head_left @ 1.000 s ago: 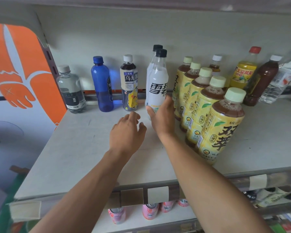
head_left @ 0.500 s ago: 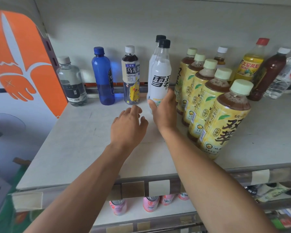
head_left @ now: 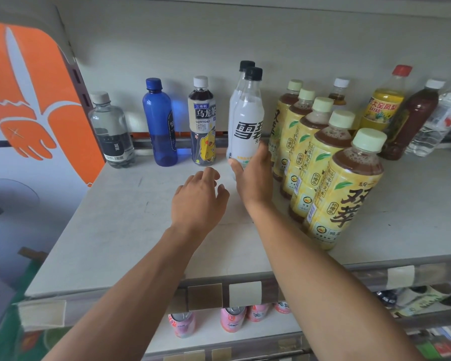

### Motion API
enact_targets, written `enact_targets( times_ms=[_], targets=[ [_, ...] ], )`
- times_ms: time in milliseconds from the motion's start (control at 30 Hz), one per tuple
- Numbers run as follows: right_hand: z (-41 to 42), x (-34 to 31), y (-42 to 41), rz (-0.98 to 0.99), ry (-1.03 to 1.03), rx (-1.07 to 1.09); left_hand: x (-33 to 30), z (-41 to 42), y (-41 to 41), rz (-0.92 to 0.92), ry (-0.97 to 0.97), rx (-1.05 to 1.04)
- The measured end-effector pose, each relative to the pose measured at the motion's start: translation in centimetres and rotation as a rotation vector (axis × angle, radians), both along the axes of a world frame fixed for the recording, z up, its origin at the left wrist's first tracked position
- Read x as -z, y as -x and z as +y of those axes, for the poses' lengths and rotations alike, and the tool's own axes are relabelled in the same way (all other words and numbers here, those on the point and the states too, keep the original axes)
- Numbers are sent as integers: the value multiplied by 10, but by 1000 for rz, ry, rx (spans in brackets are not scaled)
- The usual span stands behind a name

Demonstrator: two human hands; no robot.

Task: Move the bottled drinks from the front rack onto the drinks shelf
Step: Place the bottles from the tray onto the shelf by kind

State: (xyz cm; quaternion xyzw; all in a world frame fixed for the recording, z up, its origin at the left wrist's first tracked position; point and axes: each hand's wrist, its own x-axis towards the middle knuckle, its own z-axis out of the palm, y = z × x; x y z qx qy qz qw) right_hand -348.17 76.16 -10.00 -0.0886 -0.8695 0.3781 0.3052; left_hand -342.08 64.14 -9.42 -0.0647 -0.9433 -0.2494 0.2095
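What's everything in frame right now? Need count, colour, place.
clear water bottle with grey cap: 1, shelf back, far left
blue plastic bottle: 1, right of the clear one
dark tea bottle with white cap and cartoon label: 1, back centre
white-labelled black-capped soda bottles: 2, one behind the other, centre
yellow-labelled tea bottles with pale green caps: 5, a row running front to back, right of centre
small white-capped bottle: 1, behind that row
yellow red-capped bottle: 1, back right
dark brown bottle: 1, leaning, back right
clear bottle: 1, far right, leaning
pink cans: at least 4, shelf below
pale grey shelf: 1
left hand: open, over the shelf
right hand: fingers around the front soda bottle's base
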Motion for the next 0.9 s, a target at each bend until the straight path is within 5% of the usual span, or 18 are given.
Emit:
enact_targets(
  times_ms=[500, 900],
  targets=[
    [3, -7, -36, -173, -34, -82, -15, -6, -12, 37, -3, 0],
    [5, -46, -192, 30, -533, -72, -44, -26, -94, 173, -55, 241]
  ],
)
